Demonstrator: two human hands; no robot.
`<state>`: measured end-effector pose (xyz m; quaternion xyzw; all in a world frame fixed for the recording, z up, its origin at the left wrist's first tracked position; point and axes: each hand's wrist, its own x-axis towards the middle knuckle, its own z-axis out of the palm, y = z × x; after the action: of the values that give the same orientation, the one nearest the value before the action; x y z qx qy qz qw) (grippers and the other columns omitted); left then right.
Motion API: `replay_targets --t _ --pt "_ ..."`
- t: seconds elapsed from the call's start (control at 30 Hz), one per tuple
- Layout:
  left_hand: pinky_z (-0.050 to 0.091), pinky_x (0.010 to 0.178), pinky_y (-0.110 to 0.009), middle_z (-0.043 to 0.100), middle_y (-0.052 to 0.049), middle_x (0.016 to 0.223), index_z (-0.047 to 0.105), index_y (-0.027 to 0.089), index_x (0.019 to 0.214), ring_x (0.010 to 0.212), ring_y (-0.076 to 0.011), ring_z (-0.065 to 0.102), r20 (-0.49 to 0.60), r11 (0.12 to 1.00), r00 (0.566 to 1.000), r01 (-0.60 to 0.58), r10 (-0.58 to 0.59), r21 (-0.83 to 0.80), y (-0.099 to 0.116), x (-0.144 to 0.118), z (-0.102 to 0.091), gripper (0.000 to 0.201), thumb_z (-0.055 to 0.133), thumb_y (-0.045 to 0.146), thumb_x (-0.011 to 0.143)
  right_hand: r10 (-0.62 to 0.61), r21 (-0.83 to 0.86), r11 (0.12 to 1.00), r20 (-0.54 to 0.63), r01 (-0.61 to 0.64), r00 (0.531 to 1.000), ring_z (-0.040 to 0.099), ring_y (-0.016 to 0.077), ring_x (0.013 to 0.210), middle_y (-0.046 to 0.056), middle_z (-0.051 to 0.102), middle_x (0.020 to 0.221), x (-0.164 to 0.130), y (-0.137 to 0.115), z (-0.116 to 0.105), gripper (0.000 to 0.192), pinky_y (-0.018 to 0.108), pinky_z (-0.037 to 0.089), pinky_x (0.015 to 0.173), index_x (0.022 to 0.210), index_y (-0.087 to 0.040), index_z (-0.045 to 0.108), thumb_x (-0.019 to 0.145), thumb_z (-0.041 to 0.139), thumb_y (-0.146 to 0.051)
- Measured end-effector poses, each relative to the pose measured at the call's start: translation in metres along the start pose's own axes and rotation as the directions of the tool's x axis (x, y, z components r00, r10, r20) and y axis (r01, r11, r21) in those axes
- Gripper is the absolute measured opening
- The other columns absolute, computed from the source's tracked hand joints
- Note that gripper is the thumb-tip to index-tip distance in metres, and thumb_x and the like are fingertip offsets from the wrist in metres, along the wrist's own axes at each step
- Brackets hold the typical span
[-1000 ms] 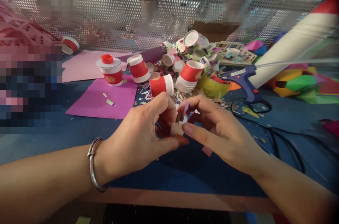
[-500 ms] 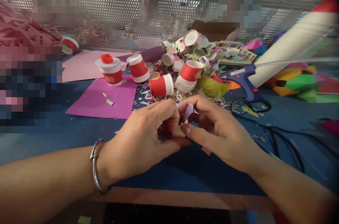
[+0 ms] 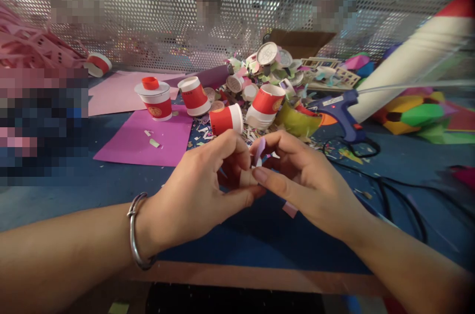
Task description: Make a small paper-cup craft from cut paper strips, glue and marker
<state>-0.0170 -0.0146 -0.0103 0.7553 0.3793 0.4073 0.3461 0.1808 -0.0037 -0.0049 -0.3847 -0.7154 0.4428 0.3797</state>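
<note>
My left hand (image 3: pixel 200 190) and my right hand (image 3: pixel 308 183) meet fingertip to fingertip above the blue table (image 3: pixel 260 239). Between the fingertips sits a small pale purple paper piece (image 3: pixel 259 151), pinched by both hands. Most of the piece is hidden by my fingers. A metal bangle (image 3: pixel 136 232) circles my left wrist. A small pink paper scrap (image 3: pixel 290 209) lies on the table just under my right hand.
Red and white paper cups (image 3: pixel 226 119) lie among paper scraps beyond my hands, with a magenta paper sheet (image 3: pixel 148 138) to the left. A blue glue gun (image 3: pixel 343 111) and its black cable (image 3: pixel 389 190) lie to the right. A perforated metal screen (image 3: pixel 222 7) closes the back.
Both hands lowered slightly, then lifted again; my fingers shifted on the purple paper piece, which turned a little between the fingertips.
</note>
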Motion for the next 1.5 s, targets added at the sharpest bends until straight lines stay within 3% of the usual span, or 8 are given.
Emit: replay_targets --t 0.2,0.47,0.6,0.77,0.93,1.03,1.3,1.5 --pt "0.055 0.062 -0.024 0.060 0.005 0.084 0.049 0.022 0.090 0.069 -0.0091 0.063 -0.084 0.999 0.996 0.002 -0.005 -0.043 -0.002 -0.001 -0.002 0.026 0.075 0.022 0.086 0.028 0.051 0.998 -0.013 -0.027 1.000 0.064 0.0164 0.094 0.002 0.063 0.102 0.002 0.001 0.000 0.026 0.025 0.060 0.074 0.110 -0.025 0.060 0.091 0.073 -0.036" --pt "0.060 0.072 -0.026 0.060 0.004 0.095 0.049 0.023 0.100 0.081 -0.0109 0.065 -0.025 0.960 0.997 0.062 -0.071 -0.272 -0.007 0.002 0.000 0.036 0.080 0.020 0.083 0.074 0.124 0.989 0.013 -0.075 0.997 0.066 0.0153 0.088 0.001 0.066 0.098 0.001 0.002 -0.002 0.024 0.025 0.061 0.073 0.110 -0.024 0.061 0.091 0.073 -0.033" --pt "0.059 0.084 -0.029 0.063 0.000 0.113 0.056 0.024 0.112 0.101 -0.0158 0.066 -0.008 0.973 0.995 0.096 -0.100 -0.210 -0.010 0.004 -0.006 0.046 0.086 0.028 0.078 0.090 0.147 0.985 0.038 -0.095 0.995 0.069 0.0172 0.092 0.002 0.068 0.102 0.001 0.001 -0.003 0.025 0.027 0.063 0.072 0.111 -0.025 0.061 0.091 0.074 -0.035" --pt "0.059 0.074 -0.025 0.068 -0.002 0.115 0.060 0.023 0.114 0.091 -0.0144 0.068 0.139 0.917 0.966 0.252 -0.219 -0.309 -0.008 0.007 -0.010 0.043 0.085 0.029 0.080 0.086 0.111 0.990 0.020 -0.088 0.996 0.069 0.0155 0.090 0.001 0.071 0.100 0.002 -0.001 -0.004 0.024 0.024 0.062 0.072 0.110 -0.026 0.064 0.090 0.076 -0.032" --pt "0.059 0.070 -0.024 0.064 -0.004 0.115 0.055 0.021 0.110 0.093 -0.0151 0.066 0.077 0.890 0.966 0.256 -0.245 -0.378 -0.010 0.007 -0.006 0.047 0.087 0.032 0.078 0.039 0.084 0.996 -0.005 -0.038 0.999 0.070 0.0141 0.093 0.000 0.072 0.101 0.003 0.000 -0.005 0.020 0.022 0.059 0.079 0.107 -0.026 0.066 0.091 0.075 -0.031" --pt "0.059 0.070 -0.026 0.062 -0.003 0.106 0.052 0.021 0.102 0.092 -0.0159 0.064 0.024 0.914 0.972 0.229 -0.234 -0.335 -0.012 0.005 -0.005 0.043 0.085 0.037 0.080 0.079 0.082 0.994 -0.010 -0.078 0.997 0.070 0.0161 0.096 0.001 0.073 0.103 0.003 0.001 -0.004 0.025 0.024 0.059 0.080 0.111 -0.026 0.065 0.090 0.076 -0.032" --pt "0.050 0.067 -0.028 0.061 -0.001 0.089 0.059 0.019 0.085 0.078 -0.0145 0.059 0.088 0.985 0.981 0.171 -0.171 0.013 -0.006 0.006 -0.010 0.024 0.073 0.039 0.089 0.064 0.044 0.997 -0.003 -0.064 0.998 0.070 0.0138 0.091 0.002 0.073 0.101 0.005 -0.001 -0.004 0.022 0.022 0.059 0.078 0.109 -0.024 0.064 0.091 0.074 -0.033" --pt "0.045 0.063 -0.025 0.060 0.002 0.084 0.056 0.019 0.081 0.073 -0.0124 0.055 0.066 0.989 0.987 0.144 -0.145 0.024 -0.006 0.004 -0.009 0.026 0.075 0.037 0.087 0.062 0.045 0.997 0.001 -0.062 0.998 0.070 0.0135 0.090 0.002 0.073 0.099 0.004 -0.003 -0.004 0.024 0.021 0.059 0.074 0.111 -0.023 0.064 0.092 0.074 -0.034"
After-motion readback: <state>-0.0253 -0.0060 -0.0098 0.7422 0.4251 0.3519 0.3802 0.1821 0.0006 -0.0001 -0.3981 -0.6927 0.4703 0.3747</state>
